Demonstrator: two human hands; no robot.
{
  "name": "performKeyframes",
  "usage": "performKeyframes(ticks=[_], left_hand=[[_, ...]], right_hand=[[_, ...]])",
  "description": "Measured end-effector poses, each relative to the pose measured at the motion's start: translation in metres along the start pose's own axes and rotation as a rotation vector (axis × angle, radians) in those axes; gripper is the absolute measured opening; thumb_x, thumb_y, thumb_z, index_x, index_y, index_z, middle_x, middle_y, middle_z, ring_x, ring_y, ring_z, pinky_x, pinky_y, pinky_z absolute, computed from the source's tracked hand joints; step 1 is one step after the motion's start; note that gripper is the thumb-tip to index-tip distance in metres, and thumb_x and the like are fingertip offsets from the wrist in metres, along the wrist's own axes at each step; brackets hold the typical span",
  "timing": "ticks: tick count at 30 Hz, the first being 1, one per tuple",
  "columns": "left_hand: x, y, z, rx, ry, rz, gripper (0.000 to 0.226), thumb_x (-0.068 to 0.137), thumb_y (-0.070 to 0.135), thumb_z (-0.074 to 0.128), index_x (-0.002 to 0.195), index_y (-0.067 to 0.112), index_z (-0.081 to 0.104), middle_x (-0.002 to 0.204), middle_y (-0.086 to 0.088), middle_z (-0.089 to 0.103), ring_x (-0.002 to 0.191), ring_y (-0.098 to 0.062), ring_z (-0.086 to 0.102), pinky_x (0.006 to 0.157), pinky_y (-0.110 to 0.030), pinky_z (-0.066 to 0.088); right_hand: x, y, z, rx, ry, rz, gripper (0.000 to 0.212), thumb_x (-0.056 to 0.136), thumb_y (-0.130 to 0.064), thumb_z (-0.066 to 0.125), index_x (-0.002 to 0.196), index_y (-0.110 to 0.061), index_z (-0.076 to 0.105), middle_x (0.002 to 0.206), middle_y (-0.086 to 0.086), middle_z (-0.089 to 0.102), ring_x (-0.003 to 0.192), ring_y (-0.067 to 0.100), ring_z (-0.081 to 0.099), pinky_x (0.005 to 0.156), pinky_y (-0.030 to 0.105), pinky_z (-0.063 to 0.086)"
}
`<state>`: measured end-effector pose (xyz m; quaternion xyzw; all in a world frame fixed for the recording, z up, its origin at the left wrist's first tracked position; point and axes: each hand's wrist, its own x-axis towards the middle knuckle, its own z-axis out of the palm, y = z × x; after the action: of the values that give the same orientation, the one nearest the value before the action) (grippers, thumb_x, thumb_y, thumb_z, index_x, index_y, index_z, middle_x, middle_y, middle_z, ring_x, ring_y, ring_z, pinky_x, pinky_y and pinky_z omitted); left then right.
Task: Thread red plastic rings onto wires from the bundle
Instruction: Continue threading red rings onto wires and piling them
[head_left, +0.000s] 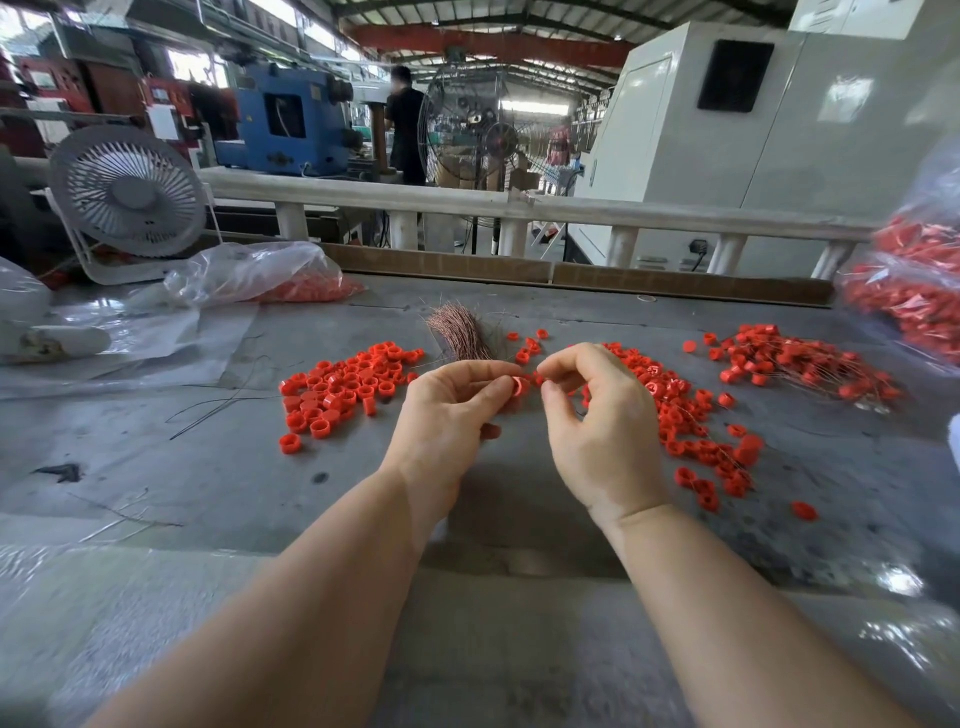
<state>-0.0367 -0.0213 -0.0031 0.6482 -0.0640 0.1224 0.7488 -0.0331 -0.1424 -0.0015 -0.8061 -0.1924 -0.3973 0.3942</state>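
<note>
— Could you make out the wire itself?

— No, too thin. The right hand (597, 415) had thumb and forefinger pinched together at frame centre, but on what I couldn't tell.

— And the ring?

— The left hand (452, 410) pinched one red ring (519, 387), a small glossy plastic hoop, just below the coppery wire bundle (462, 332). Loose rings (343, 389) lay heaped on the grey table (208, 467).

Bag of rings (919, 291) running off the right edge and blurring, left hand (452, 410) hiding most of its ring (519, 387), wire too thin to see.
</note>
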Motion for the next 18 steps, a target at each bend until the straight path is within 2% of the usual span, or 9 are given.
performKeyframes(ticks=[3,10,15,18], left_hand=[[-0.0007,-0.0003,0.0003,0.028,0.008,0.026,0.025,0.088,0.003,0.059,0.076,0.022,0.068,0.063,0.01,0.069,0.064,-0.002,0.059,0.05,-0.015,0.042],[-0.0016,0.0016,0.0006,0.096,0.03,0.11,0.027,0.086,0.002,0.06,0.076,0.026,0.067,0.061,0.015,0.067,0.059,0.006,0.057,0.053,-0.014,0.044],[-0.0024,0.0018,0.0006,0.094,0.014,0.129,0.026,0.085,0.004,0.063,0.076,0.027,0.069,0.067,0.013,0.07,0.069,0.0,0.061,0.062,-0.015,0.048],[-0.0018,0.001,0.0009,0.083,0.005,0.135,0.026,0.084,0.005,0.065,0.075,0.028,0.07,0.067,0.012,0.07,0.068,0.001,0.061,0.062,-0.014,0.048]], right_hand=[[-0.0007,0.0015,0.0006,0.003,-0.023,0.051,0.01,0.084,0.0,0.058,0.083,-0.008,0.064,0.08,0.002,0.064,0.075,0.019,0.057,0.07,0.027,0.043],[-0.0016,0.0002,0.0029,0.069,-0.117,0.124,0.012,0.09,-0.021,0.059,0.082,-0.012,0.063,0.072,0.0,0.063,0.07,0.02,0.058,0.066,0.04,0.048],[0.0007,0.0009,0.001,0.102,-0.132,0.205,0.018,0.087,-0.03,0.062,0.074,-0.017,0.06,0.063,-0.011,0.056,0.062,0.011,0.053,0.062,0.033,0.045],[0.0016,0.0026,0.0007,0.12,-0.163,0.236,0.022,0.088,-0.032,0.06,0.072,-0.017,0.06,0.062,-0.011,0.055,0.061,0.008,0.051,0.061,0.031,0.044]])
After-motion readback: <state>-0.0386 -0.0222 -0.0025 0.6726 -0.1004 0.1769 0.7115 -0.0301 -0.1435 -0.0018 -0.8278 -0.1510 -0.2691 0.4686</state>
